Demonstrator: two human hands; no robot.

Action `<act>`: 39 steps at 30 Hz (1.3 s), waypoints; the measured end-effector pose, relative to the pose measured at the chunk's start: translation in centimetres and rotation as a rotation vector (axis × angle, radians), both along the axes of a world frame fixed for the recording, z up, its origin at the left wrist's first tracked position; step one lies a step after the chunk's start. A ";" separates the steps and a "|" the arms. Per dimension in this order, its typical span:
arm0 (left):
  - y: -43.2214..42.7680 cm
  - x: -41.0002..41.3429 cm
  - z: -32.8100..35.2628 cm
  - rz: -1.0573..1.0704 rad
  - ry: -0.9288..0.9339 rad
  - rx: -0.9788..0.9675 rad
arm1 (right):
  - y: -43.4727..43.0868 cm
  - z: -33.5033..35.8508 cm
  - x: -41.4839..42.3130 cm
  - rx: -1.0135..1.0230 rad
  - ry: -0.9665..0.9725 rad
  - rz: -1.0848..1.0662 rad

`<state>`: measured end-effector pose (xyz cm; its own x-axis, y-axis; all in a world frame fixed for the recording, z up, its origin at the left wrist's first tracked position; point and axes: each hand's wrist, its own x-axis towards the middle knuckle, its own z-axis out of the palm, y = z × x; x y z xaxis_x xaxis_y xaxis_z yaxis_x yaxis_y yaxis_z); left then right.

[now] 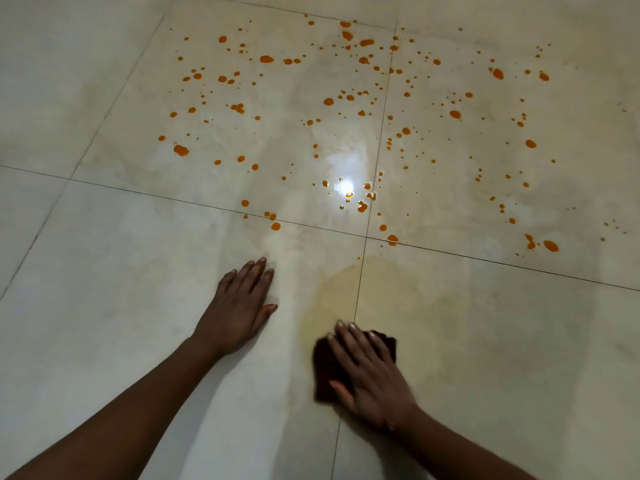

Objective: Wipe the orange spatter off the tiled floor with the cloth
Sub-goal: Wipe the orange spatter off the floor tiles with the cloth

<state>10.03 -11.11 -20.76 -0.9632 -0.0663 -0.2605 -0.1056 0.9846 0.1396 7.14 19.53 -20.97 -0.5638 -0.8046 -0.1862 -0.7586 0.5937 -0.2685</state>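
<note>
Orange spatter (346, 98) dots the pale tiled floor (138, 271) across the far tiles, from small specks to larger blobs. A dark brown cloth (325, 365) lies on the floor near me, over a grout line. My right hand (369, 372) presses flat on the cloth, fingers spread over it. A yellowish wet smear (346, 296) covers the tile just beyond the cloth. My left hand (242, 306) rests flat on the bare floor to the left, fingers apart, holding nothing.
Dark grout lines (367, 237) cross just ahead of my hands. A bright light reflection (344, 185) glares on the glossy tile among the drops. Larger blobs (550, 245) lie at the right near the grout line.
</note>
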 end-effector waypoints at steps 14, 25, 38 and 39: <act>-7.2 -0.4 -0.5 0.306 -0.030 0.026 | -4.3 -0.5 -8.2 0.063 0.059 -0.181; -6.8 -0.2 -1.7 0.325 0.011 0.066 | -4.8 1.1 -8.4 0.192 -0.016 -0.154; -9.4 -4.1 -2.2 0.328 0.157 0.089 | -11.9 -0.6 -13.8 0.063 0.067 -0.070; -9.4 -4.0 -2.3 0.328 0.172 0.086 | -13.6 -0.6 -15.7 0.081 0.056 -0.147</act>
